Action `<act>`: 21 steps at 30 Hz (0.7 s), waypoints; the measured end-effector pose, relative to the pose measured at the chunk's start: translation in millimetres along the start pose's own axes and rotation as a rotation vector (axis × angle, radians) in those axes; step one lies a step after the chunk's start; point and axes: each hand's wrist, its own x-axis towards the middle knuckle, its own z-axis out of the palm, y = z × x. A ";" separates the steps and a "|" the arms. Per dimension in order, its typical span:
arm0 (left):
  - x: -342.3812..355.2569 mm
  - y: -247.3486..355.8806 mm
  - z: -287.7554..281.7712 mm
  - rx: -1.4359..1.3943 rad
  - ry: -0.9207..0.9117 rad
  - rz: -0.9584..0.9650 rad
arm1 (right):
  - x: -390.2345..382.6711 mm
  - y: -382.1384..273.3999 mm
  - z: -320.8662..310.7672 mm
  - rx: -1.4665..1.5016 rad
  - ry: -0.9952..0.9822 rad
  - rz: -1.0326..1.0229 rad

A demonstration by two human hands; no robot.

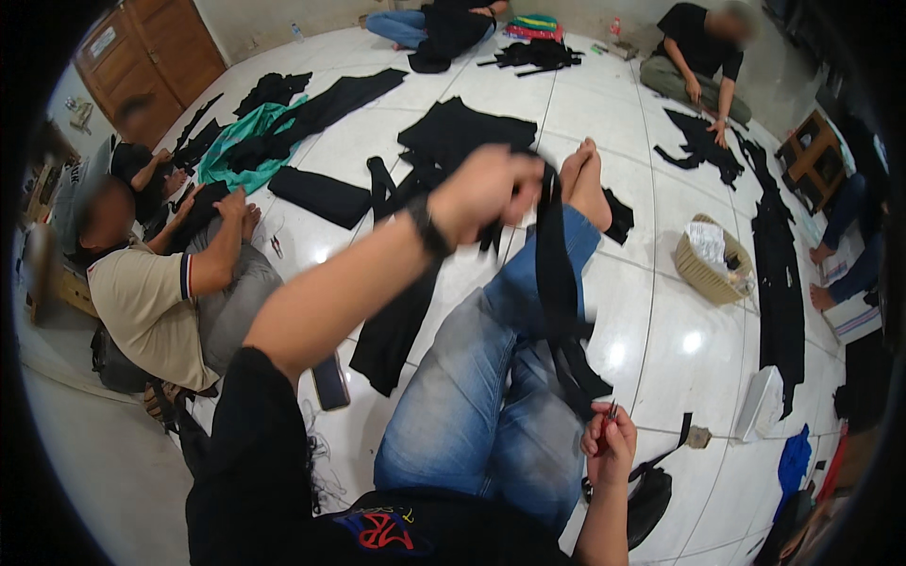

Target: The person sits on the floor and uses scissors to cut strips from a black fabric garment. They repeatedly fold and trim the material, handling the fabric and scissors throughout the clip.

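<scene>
My left hand [495, 189] is raised over my shins, its fingers closed on the upper end of a long black cloth strip [559, 283]; motion blurs the hand somewhat. The strip hangs down across my jeans, and its lower end reaches close to my right hand [613, 443]. That hand grips small red-handled thread snips [607, 422], with the pointed tip upward. Whether my right fingers also touch the cloth, I cannot tell. Beyond my left hand, black garment pieces [462, 132] lie on the floor.
Beside my left thigh lie a phone [330, 382] and loose thread [324, 472]. A woven basket [708, 259] stands to the right, near a long black cloth [779, 283]. A dark bag [649, 505] rests by my right arm. Several people sit around with black cloth.
</scene>
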 end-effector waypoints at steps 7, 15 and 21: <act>61.4 168.4 -40.6 0.207 0.212 0.338 | -14.6 1.2 -17.5 0.058 0.037 -0.022; -32.4 54.6 -93.5 0.449 0.488 0.158 | -23.5 5.7 -14.2 0.132 0.099 0.014; -136.5 -192.6 -120.2 1.433 0.395 -0.366 | -40.0 1.4 -3.9 0.102 0.064 0.003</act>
